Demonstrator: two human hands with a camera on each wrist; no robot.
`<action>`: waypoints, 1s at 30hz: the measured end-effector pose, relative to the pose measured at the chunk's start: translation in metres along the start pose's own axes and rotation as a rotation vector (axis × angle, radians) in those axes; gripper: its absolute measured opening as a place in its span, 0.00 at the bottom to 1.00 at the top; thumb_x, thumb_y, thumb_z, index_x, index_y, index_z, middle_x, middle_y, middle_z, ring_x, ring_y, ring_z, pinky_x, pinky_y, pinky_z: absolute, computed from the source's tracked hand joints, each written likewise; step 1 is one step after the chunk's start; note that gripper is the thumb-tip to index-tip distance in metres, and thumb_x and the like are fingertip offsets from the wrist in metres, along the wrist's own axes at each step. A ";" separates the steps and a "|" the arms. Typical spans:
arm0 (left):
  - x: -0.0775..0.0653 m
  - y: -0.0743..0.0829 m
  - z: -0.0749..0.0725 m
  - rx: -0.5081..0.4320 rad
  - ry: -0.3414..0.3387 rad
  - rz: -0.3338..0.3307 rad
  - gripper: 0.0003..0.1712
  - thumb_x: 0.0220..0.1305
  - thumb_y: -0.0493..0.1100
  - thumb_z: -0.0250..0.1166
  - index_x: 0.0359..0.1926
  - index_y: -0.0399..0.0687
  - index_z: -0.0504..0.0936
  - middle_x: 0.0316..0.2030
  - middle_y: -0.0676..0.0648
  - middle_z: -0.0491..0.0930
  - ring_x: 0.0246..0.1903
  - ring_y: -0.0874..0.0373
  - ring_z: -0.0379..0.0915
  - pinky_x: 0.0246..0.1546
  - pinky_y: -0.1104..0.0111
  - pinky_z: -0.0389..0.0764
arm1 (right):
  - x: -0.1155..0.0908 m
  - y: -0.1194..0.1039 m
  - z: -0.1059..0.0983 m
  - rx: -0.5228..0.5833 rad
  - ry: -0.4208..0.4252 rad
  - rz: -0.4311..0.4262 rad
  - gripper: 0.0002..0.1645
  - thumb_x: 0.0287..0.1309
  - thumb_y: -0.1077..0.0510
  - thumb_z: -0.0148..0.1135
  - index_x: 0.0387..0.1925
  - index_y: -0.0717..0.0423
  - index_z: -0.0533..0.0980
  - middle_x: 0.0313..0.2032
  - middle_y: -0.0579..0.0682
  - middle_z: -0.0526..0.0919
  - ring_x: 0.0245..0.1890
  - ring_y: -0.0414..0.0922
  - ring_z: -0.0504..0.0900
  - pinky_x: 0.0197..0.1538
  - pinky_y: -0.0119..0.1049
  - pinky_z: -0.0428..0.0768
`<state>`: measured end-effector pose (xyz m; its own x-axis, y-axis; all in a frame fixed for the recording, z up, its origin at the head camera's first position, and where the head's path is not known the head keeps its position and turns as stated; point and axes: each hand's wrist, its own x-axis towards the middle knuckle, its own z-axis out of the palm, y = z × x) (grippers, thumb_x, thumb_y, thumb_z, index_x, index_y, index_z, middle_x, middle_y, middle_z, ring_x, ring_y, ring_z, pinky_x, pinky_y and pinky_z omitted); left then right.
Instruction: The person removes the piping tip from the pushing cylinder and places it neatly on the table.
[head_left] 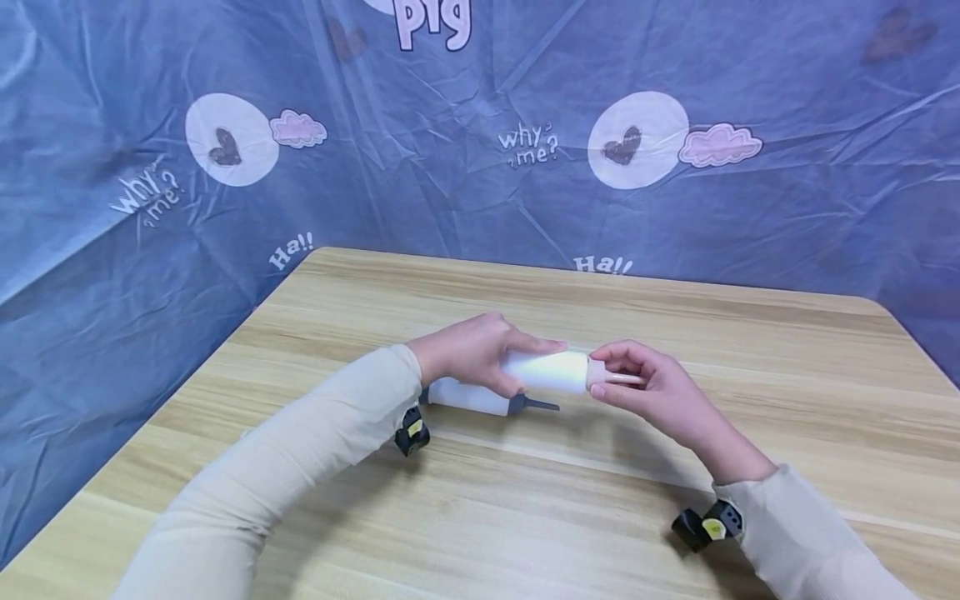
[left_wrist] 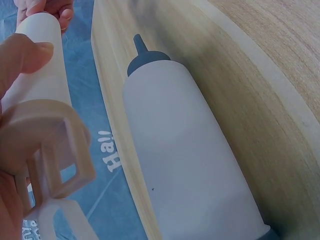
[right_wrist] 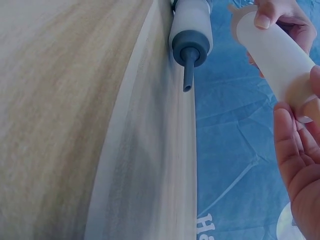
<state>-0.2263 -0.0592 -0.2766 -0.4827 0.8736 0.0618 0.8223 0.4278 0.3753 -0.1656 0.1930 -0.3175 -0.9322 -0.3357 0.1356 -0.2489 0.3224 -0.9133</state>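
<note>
My left hand (head_left: 472, 354) grips a white squeeze bottle (head_left: 551, 372) around its body and holds it sideways above the table, its pale nozzle pointing right. With thumb and fingertips, my right hand (head_left: 663, 398) holds the pale cap (head_left: 597, 375) at the nozzle end. In the left wrist view, a beige looped end piece (left_wrist: 45, 145) shows at the bottle's other end. A second white squeeze bottle (left_wrist: 182, 145) with a dark grey nozzle cap (right_wrist: 190, 47) lies on the table just below and in front of the held one.
The wood-grain table (head_left: 487, 517) reaches back to a blue printed cloth (head_left: 450, 167), which hangs behind it and along the left. Black wrist cameras sit under both sleeves, low over the tabletop.
</note>
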 end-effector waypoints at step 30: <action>-0.005 0.002 0.003 0.031 -0.003 0.018 0.39 0.46 0.42 0.69 0.63 0.55 0.70 0.50 0.48 0.80 0.26 0.63 0.72 0.29 0.78 0.73 | -0.007 0.008 0.003 0.101 -0.080 -0.067 0.17 0.65 0.63 0.50 0.50 0.74 0.66 0.34 0.48 0.80 0.34 0.45 0.83 0.38 0.40 0.83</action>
<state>-0.2217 -0.0620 -0.2788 -0.4668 0.8820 0.0650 0.8398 0.4190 0.3453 -0.1606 0.1952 -0.3267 -0.8893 -0.4244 0.1704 -0.2786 0.2072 -0.9378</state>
